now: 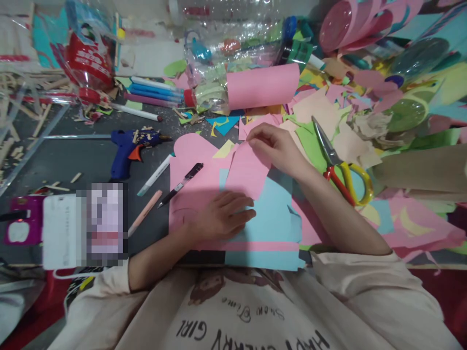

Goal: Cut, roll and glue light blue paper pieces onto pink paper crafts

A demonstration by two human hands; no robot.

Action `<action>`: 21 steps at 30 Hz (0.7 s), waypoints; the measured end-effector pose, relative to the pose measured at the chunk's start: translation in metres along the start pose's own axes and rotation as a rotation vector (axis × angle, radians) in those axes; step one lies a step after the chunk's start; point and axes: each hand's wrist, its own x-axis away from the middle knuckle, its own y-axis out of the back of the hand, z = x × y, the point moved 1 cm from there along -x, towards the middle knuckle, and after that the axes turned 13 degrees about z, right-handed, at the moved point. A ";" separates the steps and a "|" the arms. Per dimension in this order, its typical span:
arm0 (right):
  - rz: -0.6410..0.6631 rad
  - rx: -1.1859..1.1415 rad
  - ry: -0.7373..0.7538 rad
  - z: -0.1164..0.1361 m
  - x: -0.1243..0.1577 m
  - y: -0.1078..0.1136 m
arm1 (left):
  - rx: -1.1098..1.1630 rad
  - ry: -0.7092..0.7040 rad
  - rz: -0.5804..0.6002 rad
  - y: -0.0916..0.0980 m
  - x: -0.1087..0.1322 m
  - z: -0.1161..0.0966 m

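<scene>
"Position of the pink straight-edged paper piece (248, 170)?"

"Over the light-blue paper sheet (272, 214). Right hand (274, 147) pinches its far edge; left hand (225, 214), loosely spread, grips nothing."

"Hazards?"

"Creasing, should the pinch drag; red-and-yellow-handled metal scissors (345, 174), beside the right forearm (337, 216), could be knocked."

Colour log: handheld paper piece (249, 172), plain pink; cut sheet (272, 218) below it, pale blue, unpatterned; large backing sheet (199, 194), pink; small paper scrap (224, 150), pale yellow; scissors (341, 170), grey blades, handles red and yellow; hot-glue gun (124, 150), dark blue, orange trigger (135, 154); pen (181, 184), largely black, paler mid-barrel; marker (156, 175), white with teal ends; second marker (146, 212), peach; plastic bottle (89, 61), clear, red label with white print, red cap (88, 95); paper cylinder (263, 86), pink; shirt (219, 316), off-white, dark lettering, brownish printed figure (207, 286).
</scene>
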 end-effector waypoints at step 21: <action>0.193 0.466 0.062 0.004 0.058 -0.026 | 0.056 0.282 0.324 -0.019 -0.007 0.003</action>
